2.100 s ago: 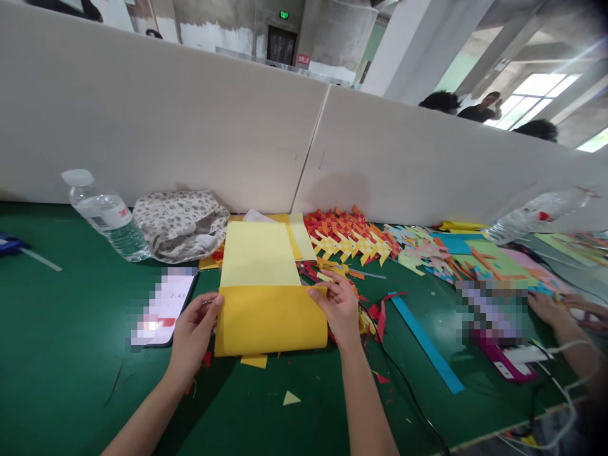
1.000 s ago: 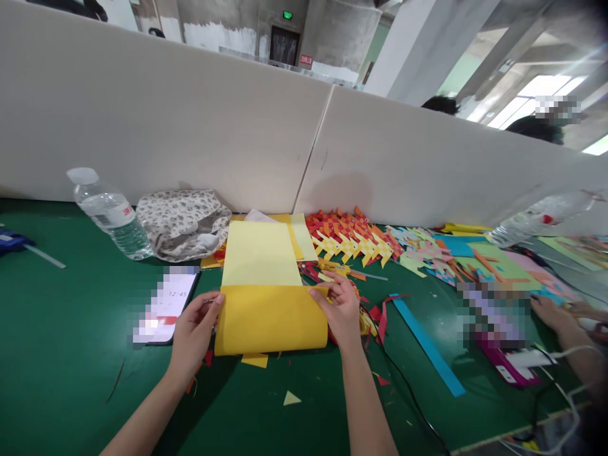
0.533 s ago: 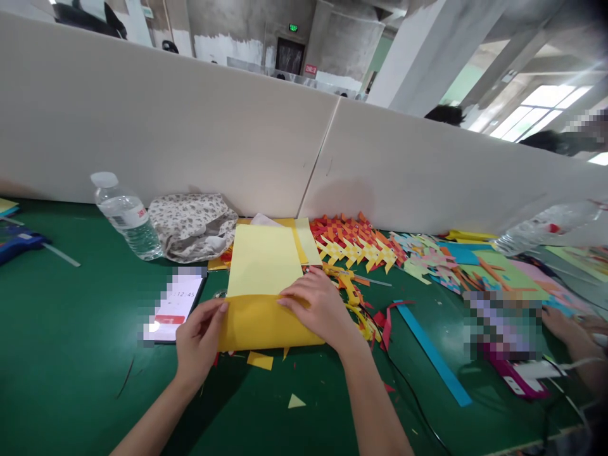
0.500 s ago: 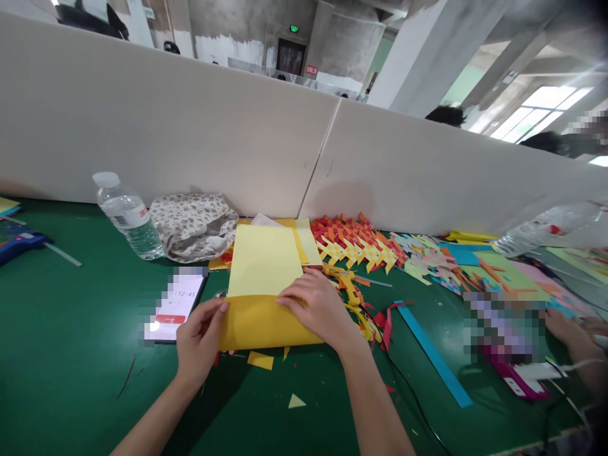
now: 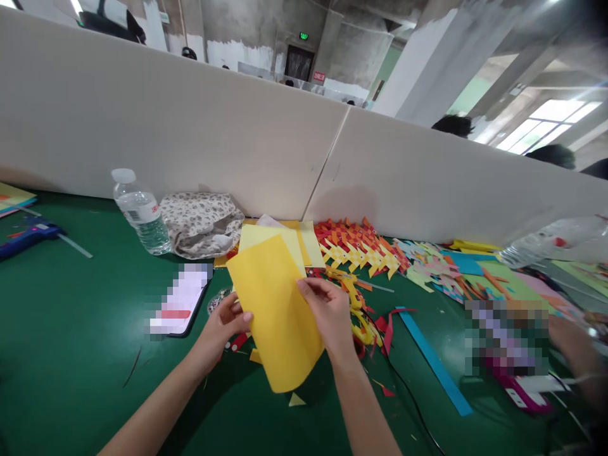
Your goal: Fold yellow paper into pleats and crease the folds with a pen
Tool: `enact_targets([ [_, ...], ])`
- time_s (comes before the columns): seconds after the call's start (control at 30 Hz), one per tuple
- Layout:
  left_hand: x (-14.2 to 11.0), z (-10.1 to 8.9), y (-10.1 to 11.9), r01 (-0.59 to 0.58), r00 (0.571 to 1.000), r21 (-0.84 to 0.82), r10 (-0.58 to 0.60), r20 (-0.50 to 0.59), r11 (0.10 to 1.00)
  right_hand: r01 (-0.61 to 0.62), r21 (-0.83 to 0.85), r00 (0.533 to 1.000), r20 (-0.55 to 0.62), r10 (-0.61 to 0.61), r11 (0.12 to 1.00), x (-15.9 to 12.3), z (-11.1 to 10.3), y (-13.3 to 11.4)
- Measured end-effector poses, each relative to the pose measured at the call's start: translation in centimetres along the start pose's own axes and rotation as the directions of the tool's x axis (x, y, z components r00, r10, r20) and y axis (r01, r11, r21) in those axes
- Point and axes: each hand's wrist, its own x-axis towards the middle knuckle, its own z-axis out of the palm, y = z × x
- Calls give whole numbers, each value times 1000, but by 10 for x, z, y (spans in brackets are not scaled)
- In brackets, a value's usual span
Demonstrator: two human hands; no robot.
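Note:
A sheet of yellow paper (image 5: 275, 316) is held up at a slant between my two hands, its lower end curving. My left hand (image 5: 223, 326) pinches its left edge between thumb and fingers. At the right edge, my right hand (image 5: 330, 310) grips it with the thumb on the near face. Behind it lie pale yellow sheets (image 5: 304, 244) on the table. Red-orange and yellow folded paper strips (image 5: 361, 250) are spread to the right of these. A yellow glue gun (image 5: 349, 282) and yellow-handled scissors (image 5: 365, 329) lie beside my right hand.
The green table (image 5: 85, 354) bears a phone (image 5: 185, 301), a water bottle (image 5: 142, 215), a patterned cloth bag (image 5: 202, 221) and a blue glue gun (image 5: 31, 237). A blue paper strip (image 5: 434, 361) and a black cord (image 5: 403, 386) lie right. Another person's hand (image 5: 574, 348) is at far right.
The yellow sheet, earlier folded over and low across the table, is now opened out, raised and turned upright at a slant. Both hands have shifted to its side edges.

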Motion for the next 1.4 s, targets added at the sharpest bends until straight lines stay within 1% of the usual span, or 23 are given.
enact_targets([
  [0.07, 0, -1, -2, 38, 999, -13, -38, -6, 999, -5, -5, 999, -37, 5, 1000, -5, 5, 9],
  [0.17, 1, -3, -4, 73, 997, -23, -73, -20, 997, 22, -17, 997, -74, -24, 1000, -9, 6, 19],
  [0.33, 2, -6, -4, 96, 994, -26, -97, -49, 995, 36, -18, 994, -98, -37, 999, -11, 3, 26],
  [0.43, 3, -6, -5, 103, 993, -21, -104, -57, 994, 29, -16, 993, -113, -31, 999, -11, 3, 28],
  [0.77, 2, -7, -5, 111, 993, -21, -112, -32, 994, 16, -6, 993, -113, -17, 1000, -11, 2, 31],
  [1.1, 3, -7, -4, 121, 992, -35, -121, -20, 992, 31, -25, 994, -104, -33, 999, -10, 1, 31],
  [1.4, 2, -4, -1, 135, 991, -40, -136, -13, 990, 6, -9, 995, -97, -6, 1000, -11, 1, 30],
])
